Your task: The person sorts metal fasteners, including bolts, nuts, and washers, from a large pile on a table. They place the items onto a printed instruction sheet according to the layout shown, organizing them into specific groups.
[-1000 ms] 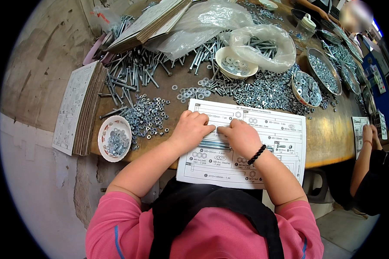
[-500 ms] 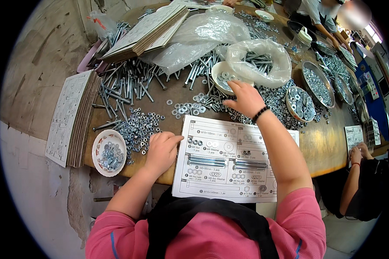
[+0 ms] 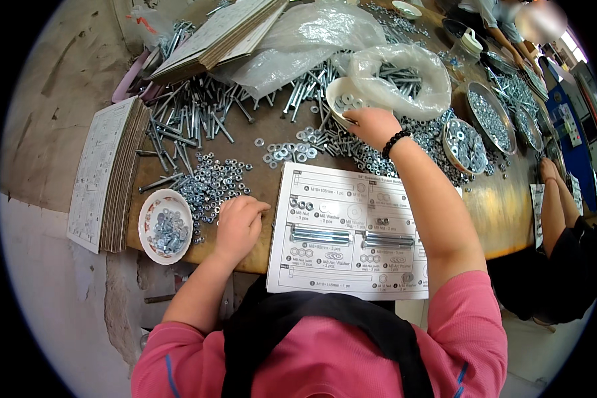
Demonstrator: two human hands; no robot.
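A person wears a pink, short-sleeved shirt point(image 3: 325, 358) of finely textured cloth, with a narrow blue stripe point(image 3: 171, 375) on each sleeve point(image 3: 464, 312). Over it, a black apron-like garment point(image 3: 325, 305) arches across the front, with broad straps point(image 3: 404, 358). A bracelet point(image 3: 393, 142) of round, shiny black beads circles the right wrist. Both forearms point(image 3: 198, 292) are bare.

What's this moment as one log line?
Right hand: at washer bowl | Left hand: between loose nuts and printed sheet | Bolts: two groups on sheet
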